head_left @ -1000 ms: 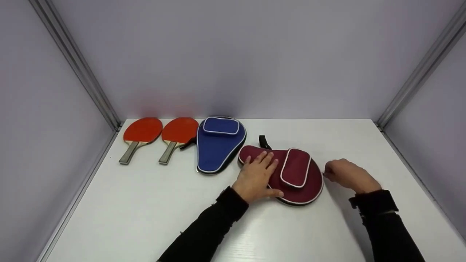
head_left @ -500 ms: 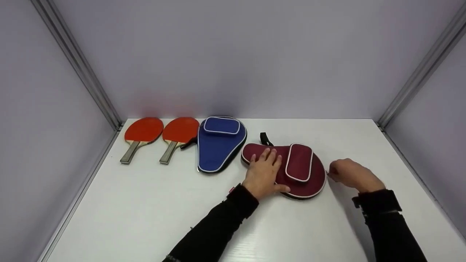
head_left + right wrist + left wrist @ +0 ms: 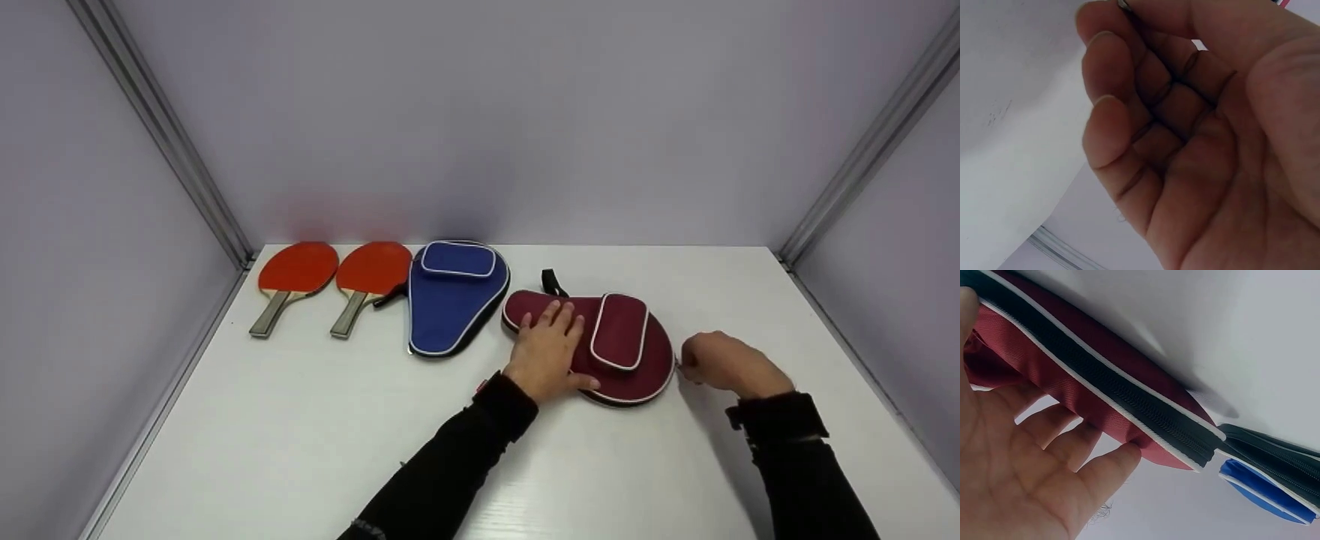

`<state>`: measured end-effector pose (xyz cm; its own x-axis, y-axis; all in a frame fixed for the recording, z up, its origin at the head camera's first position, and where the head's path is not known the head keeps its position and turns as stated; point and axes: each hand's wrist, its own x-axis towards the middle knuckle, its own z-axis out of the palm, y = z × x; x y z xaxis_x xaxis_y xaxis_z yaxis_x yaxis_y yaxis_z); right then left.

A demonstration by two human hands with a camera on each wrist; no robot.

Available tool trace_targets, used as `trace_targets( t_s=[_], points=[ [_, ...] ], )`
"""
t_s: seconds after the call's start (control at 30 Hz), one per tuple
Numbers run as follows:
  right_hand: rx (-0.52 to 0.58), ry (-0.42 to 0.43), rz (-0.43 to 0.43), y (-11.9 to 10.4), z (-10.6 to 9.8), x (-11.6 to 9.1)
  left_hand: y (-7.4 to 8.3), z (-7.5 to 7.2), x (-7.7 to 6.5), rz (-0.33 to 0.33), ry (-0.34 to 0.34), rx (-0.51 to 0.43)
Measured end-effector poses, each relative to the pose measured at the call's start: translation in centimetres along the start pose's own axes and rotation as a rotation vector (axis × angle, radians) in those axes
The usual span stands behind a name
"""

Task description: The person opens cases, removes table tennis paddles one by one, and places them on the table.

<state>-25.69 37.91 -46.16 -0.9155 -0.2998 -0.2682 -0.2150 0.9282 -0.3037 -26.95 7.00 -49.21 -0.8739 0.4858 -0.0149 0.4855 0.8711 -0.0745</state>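
Observation:
A maroon table tennis bat case (image 3: 559, 311) with white piping and a raised pocket lies flat, its round end to the right. Spread across its narrower part, my left hand (image 3: 546, 352) presses down with straight fingers, the thumb at the near edge. In the left wrist view the black zip (image 3: 1145, 405) runs along the case's side, its teeth together there. At the round end, my right hand (image 3: 731, 365) has curled fingers and pinches the zip pull (image 3: 1123, 4), of which only a small metal bit shows between thumb and forefinger.
Left of the maroon case lies a blue bat case (image 3: 446, 307) with a black strap. Two red table tennis bats, the outer bat (image 3: 298, 268) and the inner bat (image 3: 374, 268), lie farther left. Panels enclose the white table (image 3: 300, 450) at the back and sides.
The maroon case has shifted a little away from me and to the right, with my left hand on it. My right hand has moved slightly right, still pinching the zip pull.

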Motion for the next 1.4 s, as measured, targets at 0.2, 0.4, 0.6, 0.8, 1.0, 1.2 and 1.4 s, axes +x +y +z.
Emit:
trace_targets(
  t_s=[0.2, 0.4, 0.6, 0.8, 1.0, 1.2, 1.4],
  points=[
    [0.023, -0.059, 0.003, -0.8, 0.1, -0.4, 0.1, 0.2, 0.4, -0.007, 0.003, 0.001],
    [0.083, -0.154, -0.009, -2.3, 0.1, -0.4, 0.5, 0.2, 0.9, -0.037, 0.014, 0.041],
    [0.052, -0.115, -0.034, -2.7, 0.3, -0.3, 0.6, 0.5, 1.5, -0.041, 0.027, 0.078],
    [0.043, -0.107, -0.057, -2.9, 0.5, -0.1, 1.1, 0.9, 2.2, -0.061, 0.055, 0.084],
    [0.047, -0.119, -0.108, -4.0, 0.7, 0.2, 1.2, 1.1, 2.7, -0.071, 0.095, 0.075],
    [0.022, -0.038, -0.183, -5.6, 1.3, 0.6, 1.3, 1.0, 2.6, -0.079, 0.132, 0.025],
    [-0.068, 0.073, -0.171, -6.3, 2.0, 0.7, 1.0, 0.4, 2.1, -0.046, 0.11, 0.014]
  ],
)
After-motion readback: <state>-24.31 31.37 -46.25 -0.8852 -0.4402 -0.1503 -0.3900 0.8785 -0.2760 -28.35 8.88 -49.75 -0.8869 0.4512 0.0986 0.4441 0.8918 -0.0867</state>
